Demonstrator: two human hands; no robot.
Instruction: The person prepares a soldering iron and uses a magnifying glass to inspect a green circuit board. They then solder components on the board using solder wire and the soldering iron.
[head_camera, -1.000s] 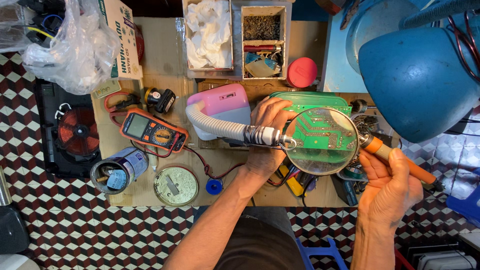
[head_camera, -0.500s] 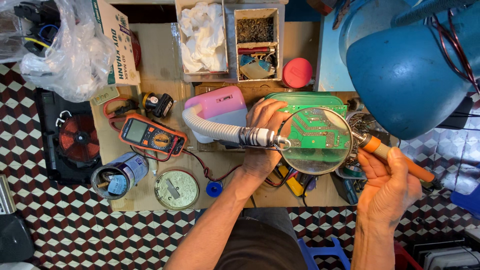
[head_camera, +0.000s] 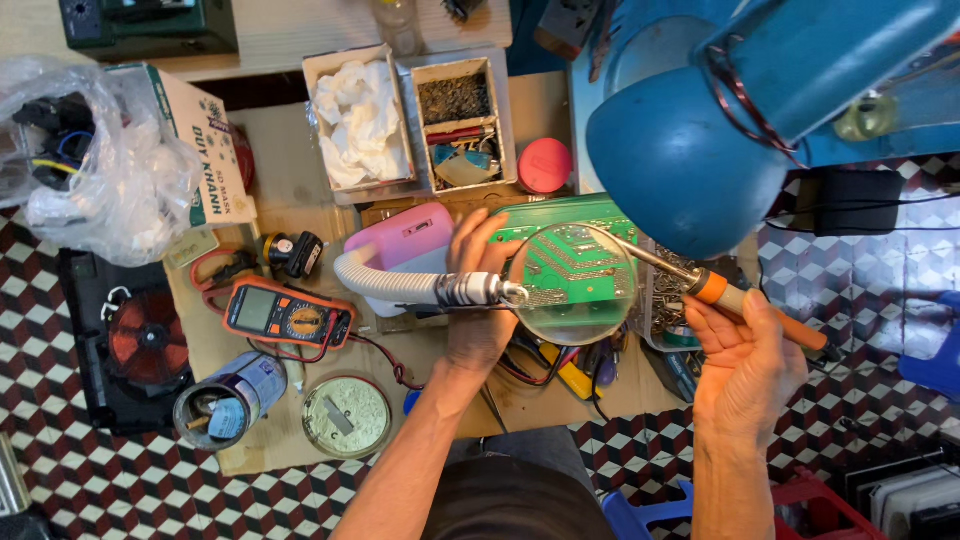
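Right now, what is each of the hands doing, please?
Left hand: fingers resting on the green circuit board, behind the magnifying glass; a closed grip cannot be told.
Right hand: closed on the soldering iron.

White-green carton (head_camera: 200, 140) upper left beside plastic bag (head_camera: 100, 180); orange multimeter's grey screen (head_camera: 256, 309) below.

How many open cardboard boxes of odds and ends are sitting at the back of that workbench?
2, side by side behind the green circuit board: the left box holds crumpled white material, the right box holds dark scraps and small parts. The blue lamp may hide more.
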